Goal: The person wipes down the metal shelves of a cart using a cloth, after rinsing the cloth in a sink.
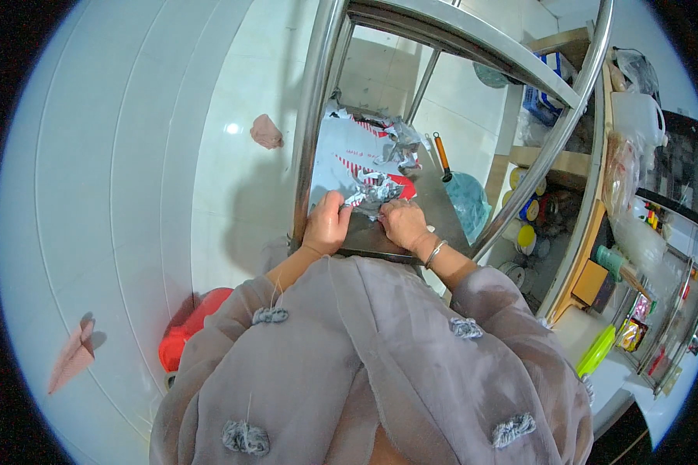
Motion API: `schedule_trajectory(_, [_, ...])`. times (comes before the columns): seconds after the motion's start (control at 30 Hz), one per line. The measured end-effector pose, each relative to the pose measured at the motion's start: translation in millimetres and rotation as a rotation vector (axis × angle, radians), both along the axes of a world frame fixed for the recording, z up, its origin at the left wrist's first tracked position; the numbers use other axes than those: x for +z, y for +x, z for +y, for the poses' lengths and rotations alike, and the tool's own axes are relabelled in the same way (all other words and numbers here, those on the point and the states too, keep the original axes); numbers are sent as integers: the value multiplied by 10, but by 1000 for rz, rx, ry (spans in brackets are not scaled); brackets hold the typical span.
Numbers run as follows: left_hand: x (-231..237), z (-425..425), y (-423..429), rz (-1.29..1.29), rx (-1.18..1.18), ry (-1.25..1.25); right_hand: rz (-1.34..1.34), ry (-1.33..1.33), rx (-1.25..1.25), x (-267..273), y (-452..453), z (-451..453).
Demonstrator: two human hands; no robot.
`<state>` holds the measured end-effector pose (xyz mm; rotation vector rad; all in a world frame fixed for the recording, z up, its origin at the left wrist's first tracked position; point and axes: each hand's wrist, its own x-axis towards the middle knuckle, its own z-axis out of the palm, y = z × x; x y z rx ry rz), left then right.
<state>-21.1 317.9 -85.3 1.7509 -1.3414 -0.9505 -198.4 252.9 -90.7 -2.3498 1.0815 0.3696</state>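
A torn white sheet [337, 142] printed with red stripes and writing, likely cardboard, lies on a dark metal surface [436, 203] within a steel frame. Its near edge is ragged, with grey shreds [378, 192] curling up. My left hand [327, 224] is closed at the sheet's near left corner, the thumb toward the shreds. At the right end of those shreds my right hand [406, 224], with a bangle [435, 254] on the wrist, pinches the ragged edge. My fingers cover what they grip. More torn grey layers [404, 142] show at the far end.
Steel tubes [317, 122] of the frame rise on both sides. An orange-handled tool [441, 156] and a teal plastic bag [468, 203] sit to the right. Beyond are shelves with jars [525, 238]. A pink cloth [266, 131] and a red object [195, 325] are left.
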Motion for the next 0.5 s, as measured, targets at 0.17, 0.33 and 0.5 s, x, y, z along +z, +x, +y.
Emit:
schedule_trajectory(0.17, [-5,14,-11,29,4,16,-96,-148,-62,-108,-42,106])
schedule_trajectory(0.33, [-392,151,-59,-136,29,-105,-190,-32,-213,-138,-60,104])
schedule_trajectory(0.5, [-350,130,-63,-94,35,-123,-262,163,-114,-102,-196,-63])
